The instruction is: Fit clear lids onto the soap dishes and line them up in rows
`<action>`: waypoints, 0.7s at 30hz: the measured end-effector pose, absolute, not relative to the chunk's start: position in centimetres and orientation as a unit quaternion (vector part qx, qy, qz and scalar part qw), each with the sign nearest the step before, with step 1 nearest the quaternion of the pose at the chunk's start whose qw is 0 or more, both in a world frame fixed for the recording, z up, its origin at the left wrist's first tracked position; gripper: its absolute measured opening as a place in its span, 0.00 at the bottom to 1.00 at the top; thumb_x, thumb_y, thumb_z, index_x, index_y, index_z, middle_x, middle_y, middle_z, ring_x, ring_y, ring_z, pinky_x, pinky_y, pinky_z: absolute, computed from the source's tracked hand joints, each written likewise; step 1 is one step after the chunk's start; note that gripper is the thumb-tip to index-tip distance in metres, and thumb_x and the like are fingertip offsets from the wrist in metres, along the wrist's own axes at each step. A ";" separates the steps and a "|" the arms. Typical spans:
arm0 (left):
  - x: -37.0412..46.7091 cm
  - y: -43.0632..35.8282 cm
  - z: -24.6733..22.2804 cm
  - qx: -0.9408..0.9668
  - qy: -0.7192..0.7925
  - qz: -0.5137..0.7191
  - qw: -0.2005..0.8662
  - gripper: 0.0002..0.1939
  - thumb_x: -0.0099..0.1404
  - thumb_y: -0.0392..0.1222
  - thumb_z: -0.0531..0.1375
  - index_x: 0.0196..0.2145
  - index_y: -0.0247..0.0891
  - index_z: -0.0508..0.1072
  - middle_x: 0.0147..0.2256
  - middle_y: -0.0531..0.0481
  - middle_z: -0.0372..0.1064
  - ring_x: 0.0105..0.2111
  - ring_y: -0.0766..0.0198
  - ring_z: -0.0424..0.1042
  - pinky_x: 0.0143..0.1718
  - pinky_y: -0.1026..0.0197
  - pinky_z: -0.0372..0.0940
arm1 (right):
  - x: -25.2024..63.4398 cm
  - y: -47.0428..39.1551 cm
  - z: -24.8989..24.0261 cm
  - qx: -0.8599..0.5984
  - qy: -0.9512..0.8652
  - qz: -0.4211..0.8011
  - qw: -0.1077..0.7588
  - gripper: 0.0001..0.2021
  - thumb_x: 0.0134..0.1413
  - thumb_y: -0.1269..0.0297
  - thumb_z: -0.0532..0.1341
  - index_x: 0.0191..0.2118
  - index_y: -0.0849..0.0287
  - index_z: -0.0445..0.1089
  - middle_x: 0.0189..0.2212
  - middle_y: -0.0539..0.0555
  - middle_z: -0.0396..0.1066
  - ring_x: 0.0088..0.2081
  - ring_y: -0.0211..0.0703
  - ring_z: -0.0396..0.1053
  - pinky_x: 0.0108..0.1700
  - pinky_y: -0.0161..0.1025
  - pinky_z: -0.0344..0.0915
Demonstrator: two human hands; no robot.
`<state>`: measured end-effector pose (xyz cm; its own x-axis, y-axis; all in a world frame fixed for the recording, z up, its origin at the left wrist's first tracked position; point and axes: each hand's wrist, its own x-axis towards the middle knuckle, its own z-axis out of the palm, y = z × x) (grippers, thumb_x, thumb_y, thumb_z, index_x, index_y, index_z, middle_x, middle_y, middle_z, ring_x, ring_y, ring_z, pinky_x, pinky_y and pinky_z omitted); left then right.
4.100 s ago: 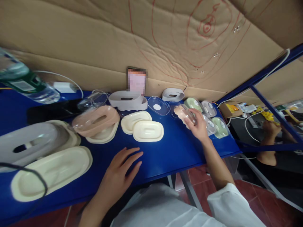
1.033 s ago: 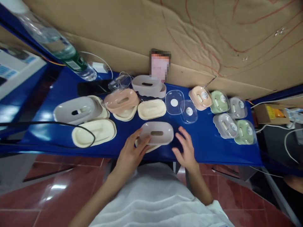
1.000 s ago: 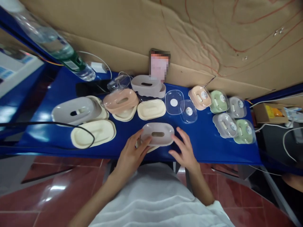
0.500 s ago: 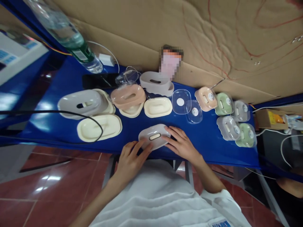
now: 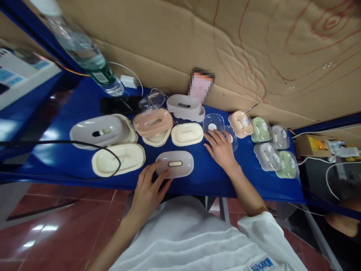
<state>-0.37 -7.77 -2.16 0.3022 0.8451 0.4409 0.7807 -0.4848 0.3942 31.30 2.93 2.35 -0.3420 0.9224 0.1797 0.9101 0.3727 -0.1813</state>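
- Head view: the shiny grey oval plastic cover [image 5: 184, 165] lies near the front edge of the blue tabletop [image 5: 197, 186], with cream showing through its slot.
- The left hand [image 5: 147, 188] has its fingers apart, touching one end of the cover.
- The right hand [image 5: 222, 150] spreads its fingers over the clear rounded plastic lid [image 5: 213, 122]; touching is hard to tell.
- I'd keep the cover still and touch the lid gently.

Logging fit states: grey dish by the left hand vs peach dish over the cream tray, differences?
Slot: cream shows in the grey dish, none in the peach dish. Fit: the cream tray juts out from under the peach dish; no cream rim shows around the grey dish. Both: rounded oblongs, slotted.
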 end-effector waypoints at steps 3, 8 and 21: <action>0.0 -7.0 -1.9 0.812 0.485 0.314 0.078 0.19 0.69 0.35 0.68 0.57 0.43 0.75 0.63 0.35 0.70 0.61 0.43 0.72 0.60 0.39 0.72 | 32.5 1.8 2.8 -0.601 -0.766 0.047 0.223 0.14 0.77 0.58 0.55 0.50 0.52 0.79 0.49 0.57 0.83 0.54 0.53 0.79 0.70 0.62 0.60; 1.8 -5.3 -1.5 0.853 0.412 0.306 0.100 0.19 0.70 0.39 0.69 0.57 0.43 0.76 0.59 0.39 0.76 0.57 0.47 0.75 0.59 0.45 0.73 | 33.2 -3.2 4.0 -0.629 -0.517 0.208 0.542 0.16 0.77 0.49 0.52 0.55 0.49 0.72 0.39 0.54 0.77 0.44 0.51 0.79 0.50 0.51 0.76; 4.4 -4.3 -1.5 0.883 0.358 0.264 0.146 0.34 0.71 0.46 0.69 0.71 0.48 0.67 0.70 0.34 0.63 0.64 0.43 0.71 0.63 0.42 0.70 | 29.8 -7.2 -0.4 -0.687 -0.552 0.210 0.423 0.16 0.78 0.55 0.55 0.57 0.52 0.77 0.51 0.57 0.79 0.51 0.47 0.78 0.55 0.47 0.76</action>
<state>4.42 -4.26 -1.45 0.6040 0.7099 0.3623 0.5551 -0.7009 0.4478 29.82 -7.25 -0.37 0.3020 0.9364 0.1790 0.5808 -0.0318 -0.8135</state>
